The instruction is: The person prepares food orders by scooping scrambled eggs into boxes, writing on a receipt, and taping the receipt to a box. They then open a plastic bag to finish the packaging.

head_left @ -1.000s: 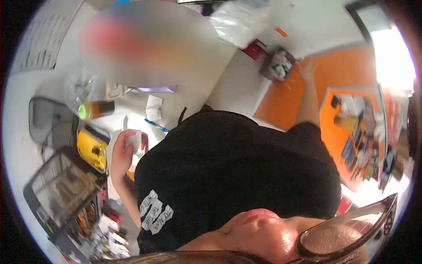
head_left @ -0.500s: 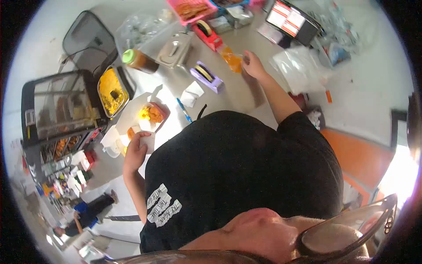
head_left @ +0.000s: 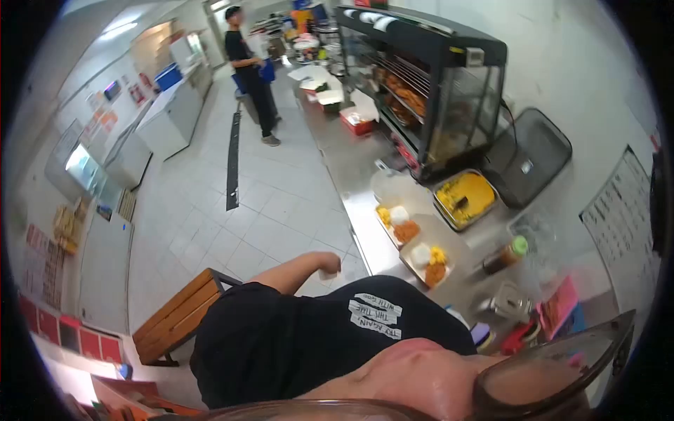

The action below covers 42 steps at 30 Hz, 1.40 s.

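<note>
- White card is forming two open meal boxes (head_left: 449,242), both sitting near the front edge of the steel counter (head_left: 357,223); the black T-shirt (head_left: 281,337) is hanging close, so a turning body could be dragging one off.
- The left hand (head_left: 328,262) is curling, blurred, beside that edge; I'm not able to tell whether it's gripping anything. The right hand is hiding from view, its grip unknown.
- Raised lids are leaning toward a metal tray of yellow food (head_left: 472,198); a careless nudge could be smearing them.
- A slatted wooden bench (head_left: 179,316) is crowding the floor; a black-framed glass warmer (head_left: 460,42) is blocking the counter's back.
</note>
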Motion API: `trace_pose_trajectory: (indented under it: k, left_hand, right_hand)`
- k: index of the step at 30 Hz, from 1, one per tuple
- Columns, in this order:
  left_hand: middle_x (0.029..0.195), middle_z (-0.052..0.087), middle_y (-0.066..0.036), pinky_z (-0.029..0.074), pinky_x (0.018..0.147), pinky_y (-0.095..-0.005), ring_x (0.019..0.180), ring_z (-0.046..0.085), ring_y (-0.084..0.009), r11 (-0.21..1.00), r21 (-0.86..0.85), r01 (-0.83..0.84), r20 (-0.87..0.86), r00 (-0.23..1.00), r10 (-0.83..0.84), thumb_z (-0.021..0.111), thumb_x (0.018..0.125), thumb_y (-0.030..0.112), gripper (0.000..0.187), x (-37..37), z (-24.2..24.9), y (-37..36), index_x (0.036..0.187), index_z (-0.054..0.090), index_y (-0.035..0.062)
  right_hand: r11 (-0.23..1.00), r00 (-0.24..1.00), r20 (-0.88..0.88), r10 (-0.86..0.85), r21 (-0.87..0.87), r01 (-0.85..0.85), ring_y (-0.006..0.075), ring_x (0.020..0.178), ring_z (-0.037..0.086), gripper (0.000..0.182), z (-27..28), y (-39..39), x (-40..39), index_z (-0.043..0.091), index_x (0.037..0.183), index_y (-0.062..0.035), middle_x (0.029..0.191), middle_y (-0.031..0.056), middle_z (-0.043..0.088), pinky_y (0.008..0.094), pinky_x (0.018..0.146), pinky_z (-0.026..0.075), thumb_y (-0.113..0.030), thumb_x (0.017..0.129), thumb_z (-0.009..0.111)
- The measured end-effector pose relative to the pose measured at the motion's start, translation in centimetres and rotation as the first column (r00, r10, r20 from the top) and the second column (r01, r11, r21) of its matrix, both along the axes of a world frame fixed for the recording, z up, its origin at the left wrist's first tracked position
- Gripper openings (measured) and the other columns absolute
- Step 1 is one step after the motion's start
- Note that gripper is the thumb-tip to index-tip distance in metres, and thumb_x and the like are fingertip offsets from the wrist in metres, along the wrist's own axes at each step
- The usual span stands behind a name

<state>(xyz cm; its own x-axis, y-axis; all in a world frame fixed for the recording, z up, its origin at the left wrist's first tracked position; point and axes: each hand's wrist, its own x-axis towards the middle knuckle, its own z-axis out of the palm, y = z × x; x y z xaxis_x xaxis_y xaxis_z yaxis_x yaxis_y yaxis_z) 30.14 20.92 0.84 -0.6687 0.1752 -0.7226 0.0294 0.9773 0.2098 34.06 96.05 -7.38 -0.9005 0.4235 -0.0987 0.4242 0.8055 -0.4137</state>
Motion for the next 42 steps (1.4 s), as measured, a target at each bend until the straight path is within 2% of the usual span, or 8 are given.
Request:
trace_pose_trajectory:
  k: [11,16,24,27,28,32,40,42]
  left_hand:
    - [0.121,0.062,-0.014,0.047,0.088,-0.0422,0.107,0.06,-0.0305,0.986,0.027,-0.165,0.207,0.966,0.156,0.059,0.084,0.031,0.045,15.3,-18.7,-15.5,0.124,0.059,0.0086]
    - [0.125,0.06,-0.011,0.044,0.095,-0.0419,0.117,0.055,-0.0254,0.672,-0.248,-0.697,0.37,0.573,0.731,0.058,0.087,0.028,0.04,20.5,-16.7,-20.0,0.123,0.06,0.01]
    - [0.122,0.063,-0.012,0.046,0.092,-0.0398,0.11,0.06,-0.0274,0.925,-0.142,-0.352,0.254,0.89,0.378,0.055,0.089,0.029,0.034,14.7,-10.0,-24.1,0.113,0.066,0.008]
    - [0.109,0.069,-0.01,0.049,0.086,-0.0367,0.097,0.065,-0.0246,0.991,-0.041,-0.125,0.162,0.978,0.13,0.054,0.088,0.026,0.029,14.2,-18.4,-26.5,0.102,0.071,0.0071]
    - [0.098,0.071,-0.008,0.051,0.08,-0.0341,0.088,0.066,-0.0187,0.779,0.144,-0.61,0.307,0.776,0.551,0.053,0.086,0.019,0.025,13.2,-19.4,-28.6,0.097,0.072,0.0074]
    - [0.083,0.069,-0.008,0.05,0.062,-0.0276,0.073,0.063,-0.0128,0.211,0.391,-0.896,0.454,0.387,0.802,0.054,0.084,0.006,0.021,9.9,-18.4,-33.1,0.097,0.07,0.003]
    - [0.081,0.068,-0.007,0.048,0.06,-0.0264,0.07,0.061,-0.012,0.166,0.294,-0.941,0.539,0.306,0.785,0.05,0.083,0.004,0.025,9.1,-14.9,-38.5,0.101,0.068,0.0024]
    - [0.081,0.067,-0.006,0.048,0.06,-0.0261,0.069,0.06,-0.0118,0.178,0.279,-0.944,0.553,0.309,0.774,0.049,0.083,0.003,0.026,8.4,-14.8,-38.9,0.102,0.067,0.0022]
  right_hand:
    - [0.968,0.958,0.222,-0.182,0.214,0.134,0.0302,0.093,0.064,0.036,1.5,-5.8,0.2,0.064,0.114,-0.0052,0.1,0.0184,0.068,0.0405,0.082,0.049,-0.032,0.094,0.051]
    - [0.951,0.938,0.254,-0.235,0.259,0.168,0.0316,0.093,0.064,0.038,1.1,-6.1,2.3,0.064,0.113,-0.005,0.1,0.0183,0.068,0.0413,0.083,0.048,-0.034,0.094,0.049]
    - [0.887,0.941,0.148,-0.305,0.403,0.224,0.0338,0.094,0.064,0.041,-1.0,-3.9,10.3,0.064,0.112,-0.0047,0.099,0.0183,0.068,0.0426,0.084,0.048,-0.037,0.095,0.047]
    - [0.842,0.942,0.022,-0.334,0.456,0.288,0.0346,0.094,0.064,0.042,0.9,-4.5,11.1,0.064,0.112,-0.0046,0.099,0.0183,0.068,0.0431,0.084,0.048,-0.038,0.095,0.046]
    - [0.851,0.89,-0.117,-0.44,0.263,0.455,0.0344,0.097,0.063,0.042,1.2,-4.9,10.6,0.063,0.114,-0.0039,0.099,0.0178,0.068,0.0421,0.086,0.047,-0.037,0.095,0.046]
    - [0.905,0.876,-0.296,-0.381,-0.315,0.288,0.0163,0.094,0.061,0.037,14.9,-21.9,4.3,0.063,0.113,0.002,0.101,0.0097,0.067,0.029,0.086,0.046,-0.029,0.093,0.059]
    - [0.325,0.981,-0.077,-0.179,-0.945,-0.015,0.0133,0.099,0.057,0.034,15.3,-47.7,-13.4,0.062,0.116,-0.0031,0.106,0.0039,0.065,0.0279,0.084,0.044,-0.026,0.091,0.062]
    - [0.501,0.992,-0.09,-0.093,-0.865,-0.031,0.0144,0.09,0.059,0.034,10.7,-51.8,-17.2,0.063,0.116,-0.0031,0.104,0.0051,0.066,0.0287,0.08,0.045,-0.025,0.091,0.061]
